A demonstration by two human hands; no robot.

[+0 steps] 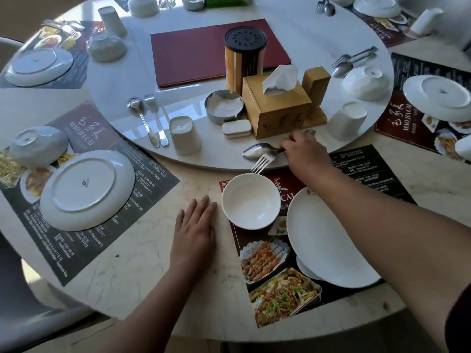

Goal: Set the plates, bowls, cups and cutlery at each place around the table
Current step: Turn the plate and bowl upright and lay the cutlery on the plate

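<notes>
My right fingers (297,138) pinch fork (263,161) and spoon (256,151) handles together, left hand (195,225) flat on desk (153,263); one may slip onto bowl (251,201).

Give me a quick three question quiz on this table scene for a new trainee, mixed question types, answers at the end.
1. True or false: the bowl at the nearest place stands upright.
2. What does the right hand hold? A) a cup B) a spoon and fork C) a tissue
3. Fill in: the left hand rests flat on the ____.
Key: 1 true; 2 B; 3 table.
</notes>
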